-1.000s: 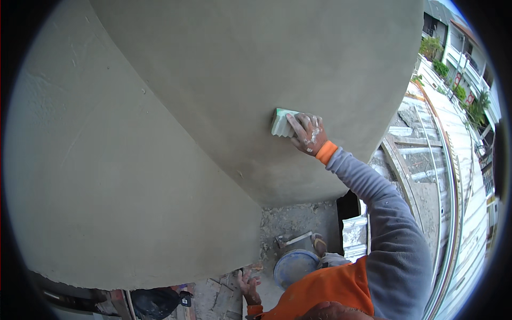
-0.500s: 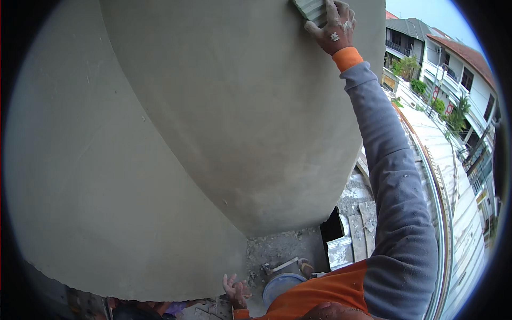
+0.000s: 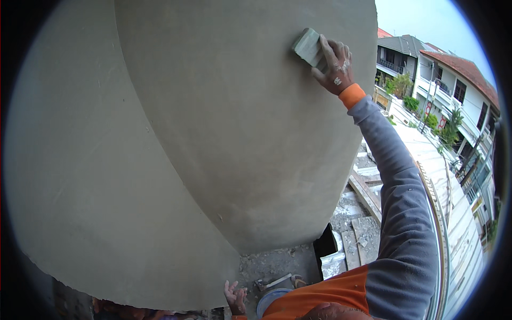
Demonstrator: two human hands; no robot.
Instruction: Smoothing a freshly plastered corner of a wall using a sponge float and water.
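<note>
My right hand (image 3: 335, 61) is closed around a pale grey-green block (image 3: 309, 47), perhaps a sponge or foam float, with ridges showing in the earlier frame. Its face rests against the upper right part of a grey plastered wall (image 3: 240, 122). White smears of plaster mark the back of that hand. Low in the picture, my left hand (image 3: 234, 296) holds nothing, its dusty fingers loosely spread near the foot of the wall. A blue-rimmed bucket (image 3: 270, 300) stands close beside it, partly hidden by my body.
Another plastered wall (image 3: 106, 186) meets this one at an inner corner on the left. A white-handled tool (image 3: 280, 281) lies beyond the bucket. Boards (image 3: 365, 194) and rubble lie below right, beside a pale corrugated roof (image 3: 458, 213). Houses (image 3: 453, 80) stand farther off.
My right hand has come lower down the wall with the block, which now shows whole. The view has shifted slightly. My left hand stays low, fingers still spread.
</note>
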